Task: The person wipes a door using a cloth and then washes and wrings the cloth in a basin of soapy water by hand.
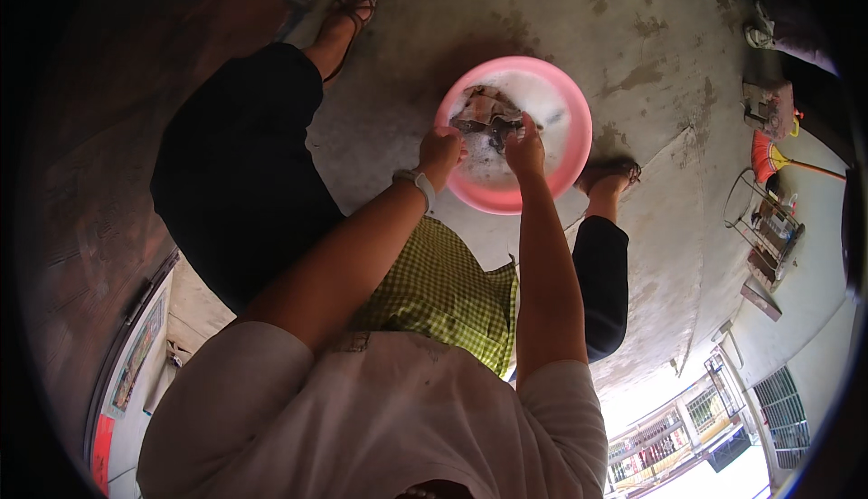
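A pink plastic basin stands on the concrete floor between my feet, holding sudsy water. Dark and brownish wet cloth lies in the foam on the basin's left side. My right hand is over the water with its fingers and thumb closed on a dark part of the cloth. At the basin's left rim is my left hand, its fingers curled; whether it grips cloth is hidden. A pale band circles my left wrist. A green checked apron covers my lap.
My sandalled feet are on both sides of the basin. Along the wall at right are a broom with orange bristles, a wire stand and a small block-like object. Another person's shoe shows at upper right. Wet patches mark the floor.
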The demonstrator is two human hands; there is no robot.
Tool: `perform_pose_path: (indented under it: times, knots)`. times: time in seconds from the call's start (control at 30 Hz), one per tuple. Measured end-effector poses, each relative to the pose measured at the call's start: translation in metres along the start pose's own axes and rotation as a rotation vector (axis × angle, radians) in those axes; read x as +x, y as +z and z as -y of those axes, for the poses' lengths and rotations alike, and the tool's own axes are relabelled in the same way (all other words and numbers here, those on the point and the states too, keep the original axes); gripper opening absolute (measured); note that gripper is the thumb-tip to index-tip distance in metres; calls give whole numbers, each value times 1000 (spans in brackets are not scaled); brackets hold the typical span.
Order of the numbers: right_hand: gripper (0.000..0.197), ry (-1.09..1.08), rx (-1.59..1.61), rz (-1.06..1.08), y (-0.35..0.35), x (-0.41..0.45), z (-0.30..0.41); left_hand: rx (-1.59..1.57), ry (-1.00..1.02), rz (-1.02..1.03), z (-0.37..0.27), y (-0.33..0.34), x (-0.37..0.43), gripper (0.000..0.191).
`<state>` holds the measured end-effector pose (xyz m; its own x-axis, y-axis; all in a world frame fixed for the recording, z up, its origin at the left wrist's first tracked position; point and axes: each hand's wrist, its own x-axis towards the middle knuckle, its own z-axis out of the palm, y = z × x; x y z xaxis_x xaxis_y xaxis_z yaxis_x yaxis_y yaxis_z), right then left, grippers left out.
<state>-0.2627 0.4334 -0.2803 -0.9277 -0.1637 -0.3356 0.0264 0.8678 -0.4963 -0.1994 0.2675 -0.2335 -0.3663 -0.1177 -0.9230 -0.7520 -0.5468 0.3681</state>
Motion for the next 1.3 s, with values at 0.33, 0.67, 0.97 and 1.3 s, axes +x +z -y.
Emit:
perform_pose_path:
  times: [0.33, 0.67, 0.97, 1.3]
  knots:
    - [37, 422, 103, 667, 57, -19, 24, -32, 6, 48, 5, -2, 0, 20]
    - [19, 540, 714, 550, -69, -46, 69, 158, 172, -19, 20, -5, 27, 26]
    - [14, 227, 1004, 439, -182, -108, 141, -98, -172, 302, -22, 20, -35, 70]
    - [24, -336, 437, -28, -129, -111, 139, -765, -309, 1088, -10, 28, -14, 30]
